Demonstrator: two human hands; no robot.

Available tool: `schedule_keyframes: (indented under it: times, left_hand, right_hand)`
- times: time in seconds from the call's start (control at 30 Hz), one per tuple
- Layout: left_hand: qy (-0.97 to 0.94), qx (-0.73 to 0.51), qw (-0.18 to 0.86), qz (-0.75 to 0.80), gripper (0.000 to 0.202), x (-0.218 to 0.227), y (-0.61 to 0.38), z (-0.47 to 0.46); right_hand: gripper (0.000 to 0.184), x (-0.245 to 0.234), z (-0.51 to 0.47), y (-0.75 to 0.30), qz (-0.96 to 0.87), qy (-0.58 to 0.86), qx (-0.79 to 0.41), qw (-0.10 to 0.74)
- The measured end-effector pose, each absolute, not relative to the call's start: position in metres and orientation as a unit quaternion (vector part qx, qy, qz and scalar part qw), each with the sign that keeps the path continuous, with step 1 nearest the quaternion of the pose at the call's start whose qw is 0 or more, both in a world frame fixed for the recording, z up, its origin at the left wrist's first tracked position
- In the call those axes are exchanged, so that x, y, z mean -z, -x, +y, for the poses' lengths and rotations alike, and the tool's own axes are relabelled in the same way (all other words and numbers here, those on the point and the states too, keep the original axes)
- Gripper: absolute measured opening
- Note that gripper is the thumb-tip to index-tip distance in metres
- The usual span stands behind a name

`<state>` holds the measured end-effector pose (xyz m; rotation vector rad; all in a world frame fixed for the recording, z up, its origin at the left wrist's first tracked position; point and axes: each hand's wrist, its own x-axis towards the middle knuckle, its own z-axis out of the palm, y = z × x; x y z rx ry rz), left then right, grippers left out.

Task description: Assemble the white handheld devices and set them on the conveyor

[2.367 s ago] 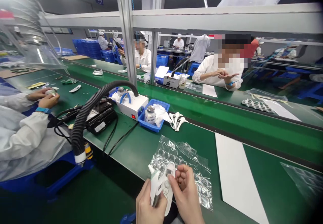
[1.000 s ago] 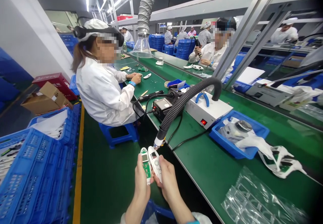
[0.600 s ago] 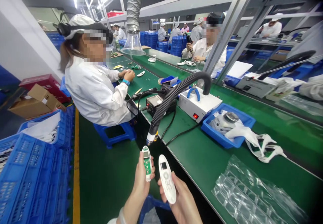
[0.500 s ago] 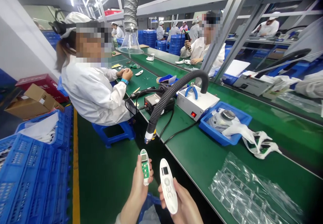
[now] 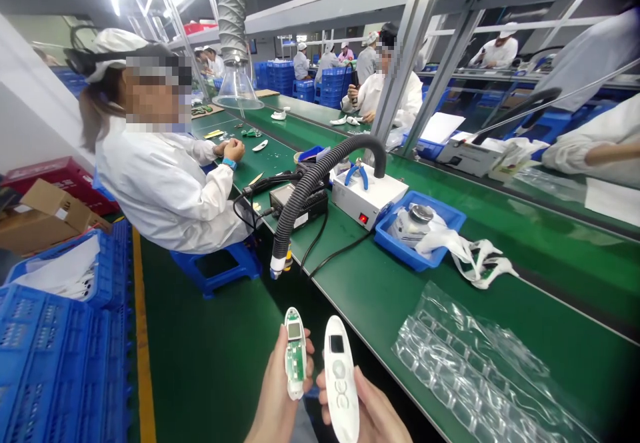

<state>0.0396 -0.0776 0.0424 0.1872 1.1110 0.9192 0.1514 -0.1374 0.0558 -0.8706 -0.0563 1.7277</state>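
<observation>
In my left hand [image 5: 281, 380] is a slim white housing half with a green circuit board [image 5: 295, 356] and a small grey display facing up. My fingers wrap its sides, and it stands nearly upright. My right hand [image 5: 370, 406] grips a long oval white cover [image 5: 341, 380], which has a dark display window near its top and rounded button shapes below. The two parts are side by side with a narrow gap between them, in front of the bench's edge.
A black flexible hose [image 5: 300, 210] arches from a white box [image 5: 369, 196] and hangs over the bench edge. Behind lies a blue tray [image 5: 420, 230]; clear plastic trays [image 5: 470, 376] lie at right. A co-worker [image 5: 160, 176] sits at left, near stacked blue crates [image 5: 45, 363].
The view has shifted, so the bench things appear further left. Both parts now sit slightly lower and to the right in view, and closer together. Each hand keeps its hold.
</observation>
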Motion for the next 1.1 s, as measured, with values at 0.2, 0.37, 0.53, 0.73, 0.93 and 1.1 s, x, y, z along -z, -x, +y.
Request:
schedule_keyframes:
  times: [0.2, 0.37, 0.53, 0.73, 0.93, 1.1]
  left_hand:
    - [-0.132, -0.426, 0.734, 0.512, 0.048, -0.055, -0.041, -0.084]
    - [-0.209, -0.423, 0.72, 0.508, 0.043, -0.067, -0.047, -0.092]
    - [-0.355, -0.364, 0.733, 0.451, 0.033, -0.069, -0.069, -0.101]
    - [-0.397, -0.356, 0.721, 0.443, 0.04, -0.067, -0.099, -0.111]
    - [-0.421, -0.3, 0.739, 0.432, 0.033, -0.068, -0.123, -0.121]
    - [-0.388, -0.278, 0.758, 0.444, 0.048, -0.081, -0.138, -0.133]
  right_hand:
    - [0.048, -0.05, -0.144, -0.157, -0.018, 0.355, -0.734, 0.579]
    - [0.049, -0.047, -0.15, -0.161, -0.051, 0.42, -0.674, 0.606]
    - [0.051, -0.048, -0.157, -0.165, -0.138, 0.479, -0.581, 0.644]
    - [0.049, -0.04, -0.169, -0.178, -0.147, 0.496, -0.519, 0.68]
    - [0.045, -0.032, -0.186, -0.193, -0.116, 0.509, -0.467, 0.713]
    - [0.038, -0.042, -0.204, -0.221, -0.21, 0.582, -0.38, 0.687]
